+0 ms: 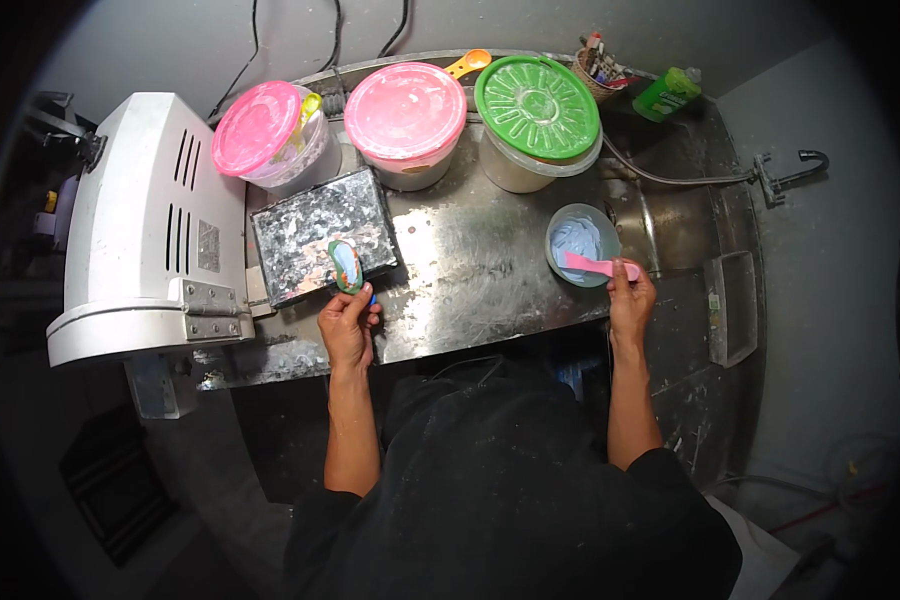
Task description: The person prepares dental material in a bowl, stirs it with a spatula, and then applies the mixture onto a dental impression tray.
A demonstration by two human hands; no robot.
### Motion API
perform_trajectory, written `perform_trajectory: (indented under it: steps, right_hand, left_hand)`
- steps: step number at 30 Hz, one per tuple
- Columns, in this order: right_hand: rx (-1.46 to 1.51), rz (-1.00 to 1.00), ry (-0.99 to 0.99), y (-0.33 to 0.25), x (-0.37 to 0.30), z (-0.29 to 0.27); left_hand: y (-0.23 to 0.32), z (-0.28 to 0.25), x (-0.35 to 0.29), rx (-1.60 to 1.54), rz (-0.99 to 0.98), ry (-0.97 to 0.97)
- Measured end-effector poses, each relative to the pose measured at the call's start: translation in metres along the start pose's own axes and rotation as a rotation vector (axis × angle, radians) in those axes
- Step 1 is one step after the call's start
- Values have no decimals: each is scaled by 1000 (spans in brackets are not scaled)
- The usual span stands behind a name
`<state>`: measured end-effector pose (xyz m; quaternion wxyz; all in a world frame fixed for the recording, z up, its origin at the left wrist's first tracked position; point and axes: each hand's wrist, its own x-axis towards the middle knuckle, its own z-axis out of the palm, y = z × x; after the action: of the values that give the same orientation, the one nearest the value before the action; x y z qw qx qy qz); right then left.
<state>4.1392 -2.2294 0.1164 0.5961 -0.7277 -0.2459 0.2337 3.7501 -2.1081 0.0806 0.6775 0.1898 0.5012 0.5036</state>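
Observation:
My left hand (347, 325) is closed on what looks like a small dental impression tray (346, 265), with a green and orange rim and pale blue paste in it. A bit of blue shows by my fingers. The tray is over a black, plaster-spattered box (295, 235); I cannot tell whether they touch. My right hand (631, 305) grips a pink spatula (595, 265), its blade down in the paste. That thick, pale blue paste (575, 240) lies in a translucent mixing bowl (610, 225) on the metal counter.
Behind stand two pink-lidded tubs (407, 110) (257, 128) and a green-lidded tub (538, 107), with an orange scoop (470, 63). A white machine (150, 220) stands left. At right are a sink (670, 220), a tap (800, 175), a green bottle (667, 95) and a clear tray (733, 310).

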Motion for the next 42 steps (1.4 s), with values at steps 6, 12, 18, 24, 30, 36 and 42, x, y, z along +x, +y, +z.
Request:
perform_trajectory:
  steps: [6, 12, 18, 24, 30, 36, 42]
  right_hand:
    - [513, 289, 76, 5, 5, -22]
    - [561, 251, -44, -40, -12, 5]
    - [472, 250, -273, -71, -49, 89]
    - [254, 33, -472, -103, -92, 183]
    - [-51, -522, -502, -98, -106, 216]
    - [-34, -539, -464, -98, -107, 201]
    - [459, 149, -402, -99, -66, 159]
  left_hand:
    - [-8, -2, 2, 2, 8, -36]
    - [-3, 4, -3, -21, -2, -41]
    - [-1, 2, -2, -3, -1, -46]
    - [4, 4, -4, -12, -5, -34]
    - [2, 7, -5, -19, 9, -15]
    - [0, 6, -5, -21, 6, -25]
    - [-4, 5, -3, -121, -53, -56]
